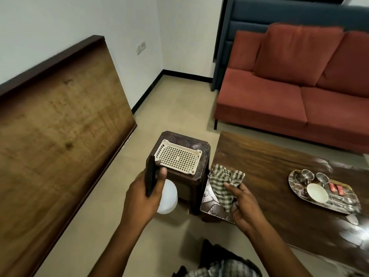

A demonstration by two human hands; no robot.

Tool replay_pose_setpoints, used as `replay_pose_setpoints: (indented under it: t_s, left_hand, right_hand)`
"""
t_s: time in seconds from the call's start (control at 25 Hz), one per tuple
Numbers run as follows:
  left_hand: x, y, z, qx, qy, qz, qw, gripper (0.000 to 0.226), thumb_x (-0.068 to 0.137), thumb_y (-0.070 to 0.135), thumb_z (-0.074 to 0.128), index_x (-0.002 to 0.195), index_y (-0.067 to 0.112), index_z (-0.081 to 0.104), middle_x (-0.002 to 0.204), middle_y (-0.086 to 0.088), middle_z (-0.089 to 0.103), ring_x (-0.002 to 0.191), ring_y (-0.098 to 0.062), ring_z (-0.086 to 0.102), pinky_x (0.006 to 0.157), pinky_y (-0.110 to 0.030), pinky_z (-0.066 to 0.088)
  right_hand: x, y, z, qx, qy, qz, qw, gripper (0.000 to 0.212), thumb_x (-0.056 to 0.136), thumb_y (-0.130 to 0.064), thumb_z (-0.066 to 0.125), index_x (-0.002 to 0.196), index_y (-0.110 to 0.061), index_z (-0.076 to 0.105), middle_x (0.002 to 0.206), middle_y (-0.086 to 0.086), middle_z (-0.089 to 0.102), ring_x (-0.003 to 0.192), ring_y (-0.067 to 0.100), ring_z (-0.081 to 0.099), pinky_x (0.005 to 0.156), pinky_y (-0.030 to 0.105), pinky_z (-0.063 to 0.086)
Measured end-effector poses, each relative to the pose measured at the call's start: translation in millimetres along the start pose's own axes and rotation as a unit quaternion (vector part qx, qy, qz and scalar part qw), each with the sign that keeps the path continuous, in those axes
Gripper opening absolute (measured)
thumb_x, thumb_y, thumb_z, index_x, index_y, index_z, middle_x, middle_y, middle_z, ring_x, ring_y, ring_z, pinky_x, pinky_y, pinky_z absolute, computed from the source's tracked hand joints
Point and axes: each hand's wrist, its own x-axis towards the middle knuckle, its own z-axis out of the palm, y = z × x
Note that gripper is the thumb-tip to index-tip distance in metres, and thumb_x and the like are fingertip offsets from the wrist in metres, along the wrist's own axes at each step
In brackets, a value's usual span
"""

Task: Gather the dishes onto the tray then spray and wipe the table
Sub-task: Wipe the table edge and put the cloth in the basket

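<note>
A large brown wooden panel [60, 120] is leaning against the white wall at the far left. Next to it, the person's left hand [143, 198] is wrapping its fingers around the dark handle of a spray bottle [166, 196], whose translucent white rounded body is hanging below the palm, over the beige floor. Just behind that hand, a dark brown plastic stool [179, 166] is standing, and a cream perforated plastic basket [178, 156] is sitting flat on its top. To the right of the stool, the right hand [242, 202] is pinching a green-and-white checked cloth [224, 182] between thumb and fingers; the cloth is bunching up and draping over the near left corner of the dark wooden low table [279, 176], partly covering a glossy patterned edge there. Farther right on the tabletop, well apart from the cloth, an oval steel tray [295, 177] is holding the gathered dishes: two small steel cups [306, 174] standing upright side by side, a white round bowl [317, 193] just in front of them, two small red packets [336, 188] beside the bowl, and steel cutlery whose details are blurring. Pale smears are showing on the table surface around the tray. Behind the table, a rust-red fabric sofa [289, 92] is filling the upper right.
</note>
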Motion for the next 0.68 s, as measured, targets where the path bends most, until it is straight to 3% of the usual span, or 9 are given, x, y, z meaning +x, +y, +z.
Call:
replay_pose_setpoints:
  t_s: [0.16,0.24,0.4,0.48,0.6,0.68]
  left_hand:
    - [30,4,-2,0.026,-0.006,0.018,0.999,0.056,0.092,0.083,0.047,0.128,0.044,0.064,0.107,0.01,0.074,0.085,-0.024,0.078,0.085,-0.042,0.063]
    - [49,5,1,0.025,-0.018,0.011,0.999,0.061,0.087,0.088,0.046,0.128,0.045,0.064,0.108,0.011,0.074,0.086,-0.024,0.078,0.085,-0.046,0.064]
    - [103,0,13,-0.002,-0.028,0.005,1.0,0.065,0.083,0.091,0.049,0.125,0.046,0.067,0.104,0.03,0.072,0.084,-0.019,0.077,0.082,-0.048,0.067]
    - [135,-8,24,0.002,-0.029,-0.009,1.0,0.066,0.081,0.093,0.048,0.123,0.045,0.069,0.099,0.034,0.07,0.086,-0.018,0.077,0.083,-0.047,0.067]
    - [180,-17,38,0.01,-0.04,-0.02,0.999,0.056,0.087,0.087,0.051,0.124,0.048,0.067,0.11,0.038,0.069,0.099,-0.011,0.075,0.082,-0.048,0.068]
    - [213,-24,49,0.013,-0.048,-0.021,0.999,0.046,0.093,0.075,0.054,0.13,0.049,0.065,0.118,0.035,0.068,0.107,-0.004,0.072,0.082,-0.048,0.068]
  right_hand:
    - [32,-5,30,-0.031,0.008,-0.003,0.999,0.036,0.096,-0.009,0.076,0.13,-0.005,0.068,0.117,0.015,0.08,0.082,0.016,0.079,0.058,0.024,0.061]
    - [53,-7,44,-0.023,0.004,0.005,1.0,0.031,0.095,-0.012,0.077,0.125,-0.011,0.07,0.127,0.018,0.077,0.089,0.018,0.078,0.063,0.025,0.06]
    - [104,-7,71,0.024,-0.004,0.043,0.999,0.021,0.099,-0.004,0.069,0.12,-0.006,0.071,0.109,0.016,0.082,0.081,0.021,0.082,0.062,0.028,0.064]
    - [134,-5,81,0.026,0.015,0.059,0.998,0.023,0.098,-0.003,0.069,0.122,-0.004,0.071,0.111,0.018,0.082,0.088,0.025,0.082,0.071,0.034,0.067]
    - [175,2,88,0.033,0.047,0.095,0.994,0.042,0.092,-0.005,0.074,0.133,0.003,0.066,0.125,0.025,0.076,0.116,0.039,0.074,0.104,0.051,0.06]
    - [200,4,93,0.026,0.046,0.114,0.992,0.047,0.09,-0.004,0.074,0.135,0.007,0.064,0.128,0.028,0.074,0.11,0.037,0.076,0.096,0.047,0.064]
